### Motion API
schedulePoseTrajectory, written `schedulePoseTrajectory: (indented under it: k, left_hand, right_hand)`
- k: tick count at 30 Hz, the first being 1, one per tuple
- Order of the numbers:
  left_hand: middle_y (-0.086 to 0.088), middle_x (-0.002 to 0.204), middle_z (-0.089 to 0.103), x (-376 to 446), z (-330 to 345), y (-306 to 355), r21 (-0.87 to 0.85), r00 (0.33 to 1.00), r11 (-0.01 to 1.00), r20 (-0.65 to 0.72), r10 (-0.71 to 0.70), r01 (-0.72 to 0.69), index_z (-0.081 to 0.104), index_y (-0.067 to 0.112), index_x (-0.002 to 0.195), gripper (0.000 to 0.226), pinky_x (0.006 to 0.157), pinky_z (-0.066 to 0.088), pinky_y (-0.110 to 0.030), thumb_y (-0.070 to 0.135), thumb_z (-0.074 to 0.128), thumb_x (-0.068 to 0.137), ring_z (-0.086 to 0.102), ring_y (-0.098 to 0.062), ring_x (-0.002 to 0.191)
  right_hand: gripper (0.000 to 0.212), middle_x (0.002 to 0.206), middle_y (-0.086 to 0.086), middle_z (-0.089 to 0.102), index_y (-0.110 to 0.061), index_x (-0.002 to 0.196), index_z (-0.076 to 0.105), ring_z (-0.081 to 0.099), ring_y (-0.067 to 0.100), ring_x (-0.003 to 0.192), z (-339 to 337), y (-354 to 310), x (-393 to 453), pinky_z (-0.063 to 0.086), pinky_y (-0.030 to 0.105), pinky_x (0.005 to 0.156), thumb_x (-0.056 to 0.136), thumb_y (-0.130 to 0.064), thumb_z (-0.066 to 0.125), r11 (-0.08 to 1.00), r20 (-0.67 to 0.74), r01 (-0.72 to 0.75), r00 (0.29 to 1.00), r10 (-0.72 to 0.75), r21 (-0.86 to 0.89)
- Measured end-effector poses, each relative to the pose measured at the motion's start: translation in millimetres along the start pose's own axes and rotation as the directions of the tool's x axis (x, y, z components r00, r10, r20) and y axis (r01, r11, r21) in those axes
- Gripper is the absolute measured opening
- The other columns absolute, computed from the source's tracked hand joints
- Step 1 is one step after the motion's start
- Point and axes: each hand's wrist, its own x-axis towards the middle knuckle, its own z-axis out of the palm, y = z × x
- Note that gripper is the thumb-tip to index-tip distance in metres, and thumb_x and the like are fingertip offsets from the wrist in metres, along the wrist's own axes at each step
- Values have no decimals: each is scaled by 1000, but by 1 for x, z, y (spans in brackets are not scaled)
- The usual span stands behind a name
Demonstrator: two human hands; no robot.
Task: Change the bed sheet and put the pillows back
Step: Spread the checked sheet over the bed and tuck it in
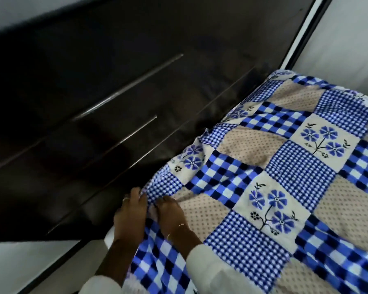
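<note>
At lower centre of the frame, the fingers of the left hand (130, 217) curl over the edge of the bed sheet (274, 187), pinching a fold of its small blue check. Just beside it, the right hand (172, 217) presses palm-down on the same fold, fingers bunched into the cloth. Both wrists show white sleeves (210, 270). The sheet, a patchwork of blue checks, dotted beige squares and blue flowers, covers the right half. A dark wooden panel (94, 102) fills the upper left. No writing is readable.

Dim, soft-focus view: the dark wardrobe (115, 102) left of the brightly lit bed sheet (285, 177) shows faint streaky glare, lines bowed by wide-angle distortion
</note>
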Motion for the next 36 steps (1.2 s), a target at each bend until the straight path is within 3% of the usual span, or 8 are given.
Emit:
schedulePoseTrajectory:
  k: [8, 13, 16, 21, 27, 29, 33, 36]
  left_hand:
    - [-16, 104, 57, -83, -25, -15, -61, 955, 976, 224, -192, 211, 48, 11, 111, 43, 58, 54, -39, 36, 40, 77, 60, -37, 80]
    - [-18, 110, 60, -143, -32, -14, -147, 598, 657, 592, -540, 739, 50, 2, 122, 51, 78, 48, -41, 28, 66, 81, 59, -38, 100]
    - [-20, 91, 68, -155, -34, -20, -240, 468, 420, 642, -607, 875, 59, 5, 97, 11, 66, 55, -39, 13, 55, 90, 65, -33, 77]
    - [-26, 94, 65, -130, -39, -60, -398, 188, -1, 435, -881, 917, 63, -1, 96, 14, 79, 54, -42, -1, 57, 83, 65, -37, 86]
    - [-26, 104, 63, -108, -37, -106, -416, 87, -94, 396, -914, 905, 54, 3, 111, 34, 89, 50, -47, 6, 65, 79, 62, -37, 100]
    - [-22, 110, 62, -107, -41, -86, -327, 168, 37, 380, -910, 944, 51, 4, 117, 34, 90, 47, -40, 10, 60, 84, 58, -37, 105]
    - [-19, 101, 62, -114, -43, -32, -364, 661, 561, 270, -700, 743, 63, 3, 99, 26, 74, 45, -38, 16, 48, 83, 58, -38, 95]
    - [-14, 85, 65, -111, -41, 7, -448, 879, 761, 320, -354, 470, 64, 5, 84, 30, 72, 40, -34, 26, 43, 81, 62, -33, 80]
  right_hand:
    - [31, 83, 9, 58, -14, 88, 62, 50, 28, 74, 14, -44, -67, 47, 30, 56, 71, -28, 41, 998, -113, -68, 991, 69, 11]
    - [58, 85, 10, 66, -16, 87, 67, 57, 29, 75, 44, -49, -128, 52, 35, 52, 44, -50, 84, 962, 167, -53, 981, 101, -266]
    - [72, 79, 14, 67, -11, 87, 68, 65, 28, 61, 57, -46, -132, 49, 33, 39, 22, -27, 93, 947, 198, -88, 968, 155, -308]
    - [42, 127, 19, 47, -5, 133, 43, 50, 36, 115, 49, -75, -109, 45, 42, 87, 91, -4, 48, 981, 293, 150, 950, -108, -123]
    - [37, 133, 20, 48, -1, 133, 41, 45, 32, 123, 62, -101, -66, 36, 36, 94, 97, -8, 41, 997, 339, 53, 938, -69, 56]
    - [26, 117, 23, 56, 1, 117, 52, 53, 35, 109, 64, -99, -72, 38, 37, 76, 94, -3, 42, 992, 251, 4, 967, -35, 122]
    - [30, 89, 20, 64, 2, 91, 65, 63, 35, 80, 61, -89, -94, 45, 32, 62, 86, -12, 38, 947, -165, -77, 977, 134, 311]
    - [37, 89, 17, 64, -2, 92, 65, 63, 34, 78, 38, -61, -111, 41, 31, 65, 82, -20, 35, 907, -283, -140, 921, 266, 397]
